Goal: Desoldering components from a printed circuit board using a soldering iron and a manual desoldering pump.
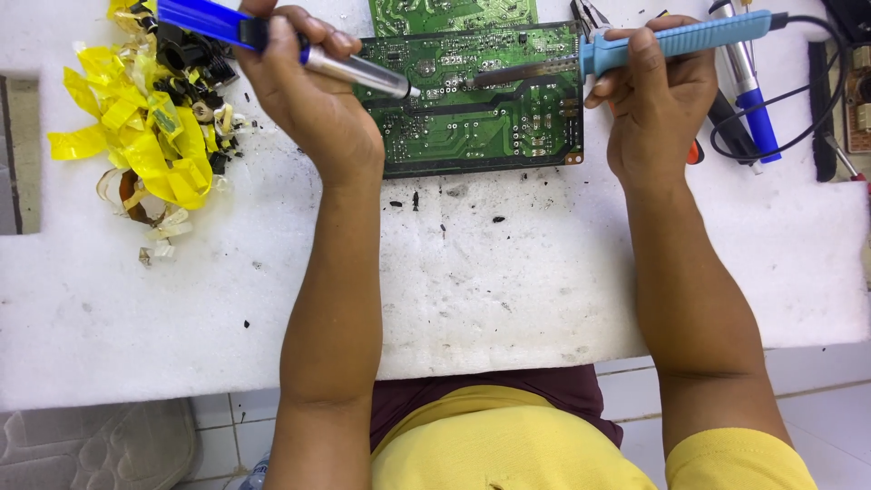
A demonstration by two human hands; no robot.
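Desoldering under way: left hand (304, 86) fist-wrapped on pump (299, 50), right hand (658, 91) gripping iron (635, 50), both tips meeting on board (472, 118) lying on foam (454, 290). Next move likely needs steady tips on joint.

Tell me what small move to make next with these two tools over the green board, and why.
Probably bring the desoldering pump tip right beside the soldering iron tip. The left hand aims the pump's metal nozzle at the circuit board, and the right hand lays the iron's tip on the board, but a small gap shows between the two tips.
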